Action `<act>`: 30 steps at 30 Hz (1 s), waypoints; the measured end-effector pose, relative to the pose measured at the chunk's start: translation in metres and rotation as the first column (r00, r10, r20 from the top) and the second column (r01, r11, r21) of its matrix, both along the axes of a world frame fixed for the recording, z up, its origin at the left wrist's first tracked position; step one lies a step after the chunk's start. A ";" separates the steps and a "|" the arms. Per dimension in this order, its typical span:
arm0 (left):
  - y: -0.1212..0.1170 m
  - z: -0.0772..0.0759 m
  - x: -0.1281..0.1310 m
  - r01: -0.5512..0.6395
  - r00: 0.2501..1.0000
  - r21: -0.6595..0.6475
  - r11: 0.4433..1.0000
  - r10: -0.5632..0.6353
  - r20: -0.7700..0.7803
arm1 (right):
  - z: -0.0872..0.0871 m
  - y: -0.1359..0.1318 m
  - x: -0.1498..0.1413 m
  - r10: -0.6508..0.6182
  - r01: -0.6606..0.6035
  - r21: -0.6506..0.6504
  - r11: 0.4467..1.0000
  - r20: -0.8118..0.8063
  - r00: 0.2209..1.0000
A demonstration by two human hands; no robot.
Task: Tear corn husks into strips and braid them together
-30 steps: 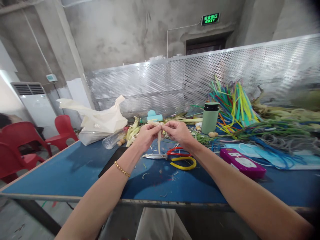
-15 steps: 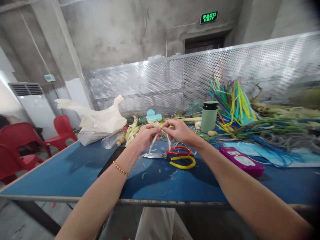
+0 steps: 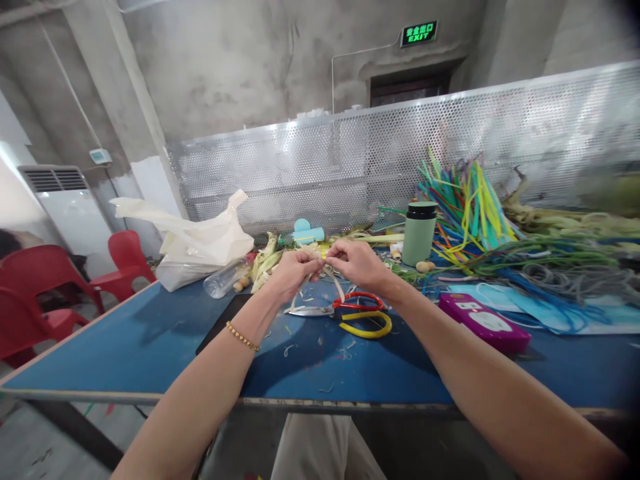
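Note:
Above the blue table (image 3: 150,347) my left hand (image 3: 293,272) and my right hand (image 3: 356,262) meet, both with fingers pinched on a pale corn-husk strip (image 3: 334,279). Two loose ends of the strip hang down between the hands towards the table. Just below them lie scissors (image 3: 345,312) with one red and one yellow handle loop. A gold bead bracelet is on my left wrist.
A cream plastic bag (image 3: 200,243), a clear bottle (image 3: 225,280) and corn husks (image 3: 265,260) lie at the back left. A green flask (image 3: 419,233), coloured strips (image 3: 465,207), a purple box (image 3: 485,325) and tangled cords fill the right. Red chairs (image 3: 45,280) stand at left.
The single hanging strip has split into two ends that spread apart below my hands. My hands have moved slightly closer together and the ends hang shorter.

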State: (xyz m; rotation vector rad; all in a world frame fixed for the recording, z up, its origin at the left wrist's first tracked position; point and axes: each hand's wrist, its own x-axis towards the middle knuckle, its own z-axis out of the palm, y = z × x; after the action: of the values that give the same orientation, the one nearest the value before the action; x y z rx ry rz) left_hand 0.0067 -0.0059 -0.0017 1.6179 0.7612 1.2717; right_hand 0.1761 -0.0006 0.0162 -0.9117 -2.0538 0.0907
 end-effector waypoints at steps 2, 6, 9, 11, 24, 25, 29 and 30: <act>-0.001 0.001 0.001 0.006 1.000 0.005 1.000 -0.006 -0.016 | 0.000 0.000 0.001 -0.007 0.007 -0.002 1.000 0.007 1.000; -0.003 0.003 0.002 -0.013 0.999 0.019 1.000 0.014 -0.043 | 0.003 -0.001 0.002 -0.020 0.020 -0.008 1.000 0.032 0.999; -0.004 0.003 0.002 -0.015 0.997 0.035 0.999 0.018 -0.069 | 0.004 -0.002 0.002 -0.025 0.026 -0.019 0.999 0.053 0.998; -0.004 0.003 0.002 -0.012 0.996 0.045 0.999 0.016 -0.085 | 0.004 -0.003 0.002 -0.027 0.028 -0.026 0.999 0.059 0.998; -0.006 0.003 -0.001 0.099 0.988 -0.034 0.995 -0.102 -0.117 | -0.006 0.008 0.003 0.125 -0.218 -0.291 0.931 -0.306 0.944; -0.007 0.004 0.000 0.103 0.990 -0.055 0.993 -0.108 -0.091 | -0.007 0.008 0.001 0.119 -0.251 -0.320 0.914 -0.379 0.918; -0.005 0.003 0.000 0.133 0.991 -0.105 0.986 -0.131 0.020 | -0.007 0.004 -0.003 0.100 -0.351 -0.382 0.855 -0.541 0.835; -0.004 0.003 0.000 0.134 0.991 -0.101 0.986 -0.131 0.035 | -0.006 0.003 -0.004 0.096 -0.354 -0.382 0.854 -0.552 0.828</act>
State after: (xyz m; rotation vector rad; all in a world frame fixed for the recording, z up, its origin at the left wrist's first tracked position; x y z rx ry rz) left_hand 0.0062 -0.0098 0.0010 1.5378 0.6794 1.1396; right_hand 0.1718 0.0019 0.0101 -0.7953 -1.6325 0.9141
